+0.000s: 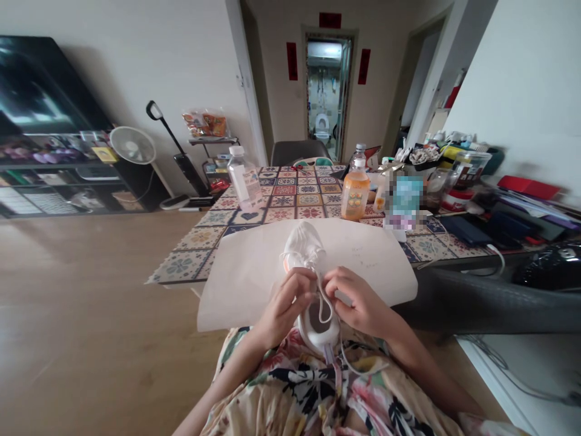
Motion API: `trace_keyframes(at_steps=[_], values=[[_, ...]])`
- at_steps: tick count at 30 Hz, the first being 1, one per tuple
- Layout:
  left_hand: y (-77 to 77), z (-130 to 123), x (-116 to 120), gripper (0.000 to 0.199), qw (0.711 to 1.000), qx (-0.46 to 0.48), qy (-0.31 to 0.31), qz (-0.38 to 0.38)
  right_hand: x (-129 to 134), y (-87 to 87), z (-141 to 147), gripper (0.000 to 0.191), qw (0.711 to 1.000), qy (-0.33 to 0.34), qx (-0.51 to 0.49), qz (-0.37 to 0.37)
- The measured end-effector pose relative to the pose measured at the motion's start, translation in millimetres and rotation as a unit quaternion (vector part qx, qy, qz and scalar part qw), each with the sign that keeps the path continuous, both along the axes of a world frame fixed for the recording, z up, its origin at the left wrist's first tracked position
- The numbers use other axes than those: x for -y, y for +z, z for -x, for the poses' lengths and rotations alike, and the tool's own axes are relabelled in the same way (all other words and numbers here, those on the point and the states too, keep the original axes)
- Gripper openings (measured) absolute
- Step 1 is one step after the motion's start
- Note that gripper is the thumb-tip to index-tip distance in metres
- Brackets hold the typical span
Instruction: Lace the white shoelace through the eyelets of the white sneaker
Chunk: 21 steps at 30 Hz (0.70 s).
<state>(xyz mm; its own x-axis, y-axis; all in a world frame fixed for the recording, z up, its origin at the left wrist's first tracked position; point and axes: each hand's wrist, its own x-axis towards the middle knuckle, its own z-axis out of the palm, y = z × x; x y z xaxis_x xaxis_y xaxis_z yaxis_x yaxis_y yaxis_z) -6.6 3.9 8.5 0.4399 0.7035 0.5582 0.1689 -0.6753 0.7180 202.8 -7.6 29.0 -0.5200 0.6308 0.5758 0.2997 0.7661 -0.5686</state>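
Note:
A white shoe [305, 241] lies with its toe on a large white sheet [254, 266] and its heel towards my lap. My left hand [294, 297] is at the left side of the laces, its fingers closed in a pinch on the white shoelace [323, 306]. Opposite it, my right hand [351, 297] pinches the lace at the right of the shoe's opening. A loop of lace hangs between the hands over the opening, and a loose end trails down to the patterned cloth on my lap.
Beyond the sheet, the patterned table [285, 200] holds a clear bottle [245, 181] at left and an orange bottle [355, 192]. Jars, a dark pouch [467, 230] and cables crowd the right side. A dark chair [490, 303] stands at right.

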Motion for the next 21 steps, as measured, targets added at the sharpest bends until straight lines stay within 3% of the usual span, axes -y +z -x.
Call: trace_keyframes(at_steps=[6, 10, 14, 18, 21], values=[[-2.3, 1.4, -3.2, 0.020, 0.999, 0.018, -0.029, 0.029, -2.5, -3.8, 3.5, 0.018, 1.000, -0.001, 0.002, 0.006], [-4.6, 4.6, -2.6, 0.037, 0.985, 0.089, -0.090, 0.116, -4.1, -6.4, 2.3, 0.009, 0.999, 0.027, 0.001, 0.027], [-6.3, 5.9, -1.4, 0.037, 0.956, 0.178, -0.127, 0.197, -6.4, -4.2, -3.8, 0.007, 0.996, 0.067, 0.008, 0.061], [-2.3, 8.9, -2.5, 0.038, 0.908, 0.313, -0.142, 0.238, -10.5, -1.6, -14.1, 0.019, 0.981, 0.127, -0.078, 0.122], [3.8, 14.1, -2.9, 0.046, 0.894, 0.355, -0.142, 0.234, -11.8, -3.3, -20.8, 0.020, 0.951, 0.175, -0.186, 0.175]])
